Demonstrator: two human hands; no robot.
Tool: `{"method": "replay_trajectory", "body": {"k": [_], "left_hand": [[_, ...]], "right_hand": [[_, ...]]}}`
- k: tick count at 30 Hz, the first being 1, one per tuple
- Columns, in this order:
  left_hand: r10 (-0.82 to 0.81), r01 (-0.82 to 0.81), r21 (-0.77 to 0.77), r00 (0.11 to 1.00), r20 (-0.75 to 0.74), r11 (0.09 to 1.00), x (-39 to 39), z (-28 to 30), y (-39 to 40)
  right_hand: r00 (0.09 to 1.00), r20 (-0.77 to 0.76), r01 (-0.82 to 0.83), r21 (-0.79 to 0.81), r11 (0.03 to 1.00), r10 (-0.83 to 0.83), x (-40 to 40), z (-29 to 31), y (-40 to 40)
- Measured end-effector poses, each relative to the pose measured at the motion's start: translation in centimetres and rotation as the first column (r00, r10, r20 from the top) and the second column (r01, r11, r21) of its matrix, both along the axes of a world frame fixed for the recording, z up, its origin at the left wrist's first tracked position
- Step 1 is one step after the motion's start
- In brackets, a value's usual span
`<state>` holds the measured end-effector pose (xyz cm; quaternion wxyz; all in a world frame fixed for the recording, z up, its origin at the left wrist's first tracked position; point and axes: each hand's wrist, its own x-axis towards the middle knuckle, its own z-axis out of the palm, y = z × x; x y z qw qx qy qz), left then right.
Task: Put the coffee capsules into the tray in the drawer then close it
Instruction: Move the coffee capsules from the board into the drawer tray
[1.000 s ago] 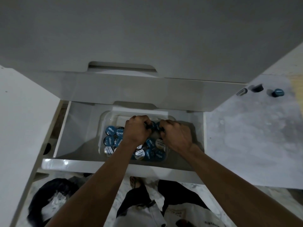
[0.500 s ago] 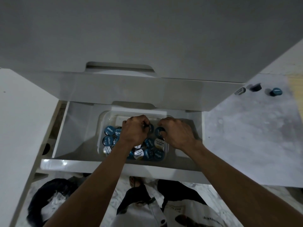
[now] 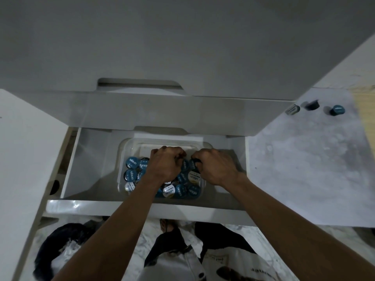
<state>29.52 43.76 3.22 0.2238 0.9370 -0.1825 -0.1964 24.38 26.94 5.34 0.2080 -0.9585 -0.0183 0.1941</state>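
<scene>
Left hand (image 3: pixel 164 166): fingers curled down over the tray's middle, knuckles up — it seems to be holding capsules to set down, but what sits inside the curl is hidden, so I cannot tell.
Right hand (image 3: pixel 215 167): fingers bent round a dark capsule (image 3: pixel 195 161) just beside the left fingers, probably to lower it into a gap rather than drop it.
Clear plastic tray (image 3: pixel 124 147): directly under both sets of fingers, inside the open drawer (image 3: pixel 89 159); its far end beyond the fingertips looks bare, likely where the next capsules go.
Coffee capsules in tray (image 3: pixel 131 162): blue and silver foil lids face up, packed left of and nearer than the fingers.
Loose capsules (image 3: pixel 337 110): three on the counter (image 3: pixel 304 163), well apart to the right of the right fingers — they look yet to be collected.
Drawer closing: not yet due, judging by those three.
</scene>
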Motion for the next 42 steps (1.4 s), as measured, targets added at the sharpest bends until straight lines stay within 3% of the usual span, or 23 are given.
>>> {"method": "replay_trajectory", "body": {"k": [6, 11, 18, 26, 34, 42], "left_hand": [[0.081, -0.080, -0.102, 0.997, 0.002, 0.992, -0.2, 0.6, 0.3], [0.208, -0.193, -0.248, 0.978, 0.032, 0.949, -0.5, 2.0, 0.5], [0.242, -0.217, -0.396, 0.970, 0.014, 0.892, -2.8, 4.9, 1.7], [0.220, -0.182, -0.490, 0.975, 0.021, 0.852, -6.3, 7.4, 1.9], [0.122, -0.076, -0.605, 0.992, 0.035, 0.793, -10.4, 10.6, -6.3], [0.008, 0.021, -0.585, 0.999, 0.047, 0.811, -12.9, 11.5, -20.3]], "right_hand": [[0.994, 0.046, 0.093, 0.135, 0.987, -0.100, -0.2, -0.2, -0.3], [0.957, 0.100, 0.228, 0.326, 0.917, -0.273, -0.7, 0.3, -0.5], [0.865, 0.086, 0.387, 0.513, 0.766, -0.494, -3.8, 2.7, 0.5], [0.733, 0.159, 0.468, 0.589, 0.659, -0.662, -9.0, 6.8, 1.4], [0.582, 0.226, 0.515, 0.641, 0.569, -0.781, -15.9, 9.5, -4.6], [0.463, 0.243, 0.581, 0.643, 0.499, -0.852, -21.0, 9.5, -18.8]]}}
